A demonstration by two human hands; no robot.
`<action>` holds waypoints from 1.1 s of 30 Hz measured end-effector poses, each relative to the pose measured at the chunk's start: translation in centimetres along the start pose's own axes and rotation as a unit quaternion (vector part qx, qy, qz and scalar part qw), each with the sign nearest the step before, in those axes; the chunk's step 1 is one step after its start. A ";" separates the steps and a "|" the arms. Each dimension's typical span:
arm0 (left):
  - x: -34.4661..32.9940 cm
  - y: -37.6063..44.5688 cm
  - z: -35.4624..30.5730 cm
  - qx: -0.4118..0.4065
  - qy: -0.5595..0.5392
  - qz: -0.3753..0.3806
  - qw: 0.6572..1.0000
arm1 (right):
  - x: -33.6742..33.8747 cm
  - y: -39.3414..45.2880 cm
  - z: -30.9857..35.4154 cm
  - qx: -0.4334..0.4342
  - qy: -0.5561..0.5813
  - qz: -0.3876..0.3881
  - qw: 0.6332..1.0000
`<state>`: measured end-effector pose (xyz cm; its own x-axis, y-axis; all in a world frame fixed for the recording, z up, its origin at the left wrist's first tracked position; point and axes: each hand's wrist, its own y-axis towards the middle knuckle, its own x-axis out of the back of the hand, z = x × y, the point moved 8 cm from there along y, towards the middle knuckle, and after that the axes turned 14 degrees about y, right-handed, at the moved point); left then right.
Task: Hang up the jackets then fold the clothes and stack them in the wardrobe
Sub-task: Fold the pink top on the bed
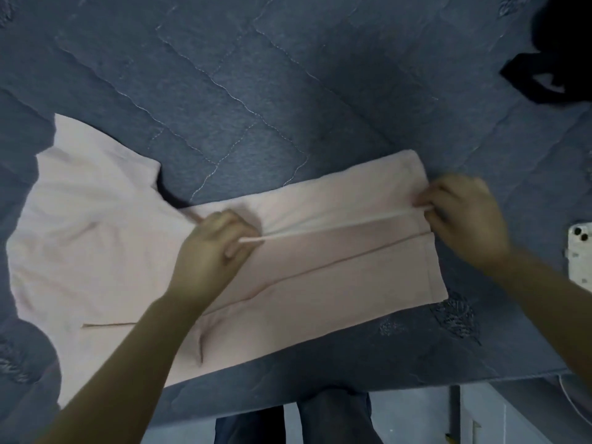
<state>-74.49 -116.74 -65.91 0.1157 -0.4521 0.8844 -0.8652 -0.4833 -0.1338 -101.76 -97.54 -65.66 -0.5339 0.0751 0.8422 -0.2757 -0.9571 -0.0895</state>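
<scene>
Head view: pink shirt (320, 274) on quilt (256, 75), folded edge pinched between left hand (211, 254) and right hand (464, 216).

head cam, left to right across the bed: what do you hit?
pink garment spread on the blue quilt → left hand pinching its folded edge → right hand pinching the same edge at the hem → phone at the right edge.
</scene>
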 end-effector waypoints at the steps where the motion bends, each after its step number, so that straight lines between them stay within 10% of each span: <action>1: -1.0 -0.7 -0.4 -0.004 0.013 0.016 1.000 | -0.8 -1.3 0.0 -0.007 -0.001 0.012 1.000; 16: -7.3 -3.4 -1.4 -0.025 0.046 0.170 0.984 | -5.5 -7.2 -0.1 -0.111 0.017 0.033 0.993; 24: -8.0 -1.2 -2.8 0.087 0.097 0.049 0.990 | -11.7 1.8 7.3 -0.028 0.084 0.065 0.994; 33: -13.7 -1.7 -0.2 0.104 0.200 0.135 0.965 | -11.3 -0.4 -3.3 -0.154 -0.069 0.089 0.982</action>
<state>-74.74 -109.56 -77.71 -0.3329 -0.2772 0.9013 -0.7167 -0.5467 -0.4329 -98.26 -97.11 -76.89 -0.4881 -0.1444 0.8608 -0.4286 -0.8195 -0.3804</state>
